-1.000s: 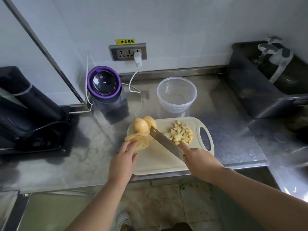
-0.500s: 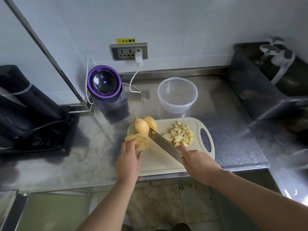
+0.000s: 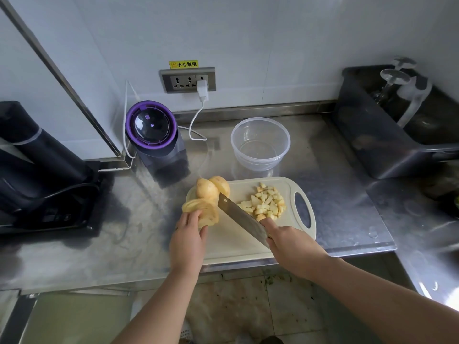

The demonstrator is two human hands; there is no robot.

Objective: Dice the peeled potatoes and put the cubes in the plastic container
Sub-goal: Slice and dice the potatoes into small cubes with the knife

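Note:
A cream cutting board (image 3: 238,240) lies at the steel counter's front edge. Two whole peeled potatoes (image 3: 207,189) sit at its far left corner. Just in front of them lies a stack of potato slices (image 3: 200,207), and my left hand (image 3: 188,240) grips its near end. My right hand (image 3: 289,240) holds a cleaver (image 3: 239,216) whose blade slants toward the slices, its tip beside them. A pile of potato cubes (image 3: 264,203) rests on the board's right half. The clear plastic container (image 3: 260,142) stands empty behind the board.
A purple-lidded appliance (image 3: 155,135) stands at the back left, its white cable plugged into the wall socket (image 3: 188,80). A black appliance (image 3: 37,170) fills the left. A dark bin (image 3: 387,135) with glassware sits on the right. The counter's front edge runs under my wrists.
My left hand has closed on the near end of the slice stack. The cleaver has shifted left, nearer the slices and away from the cubes.

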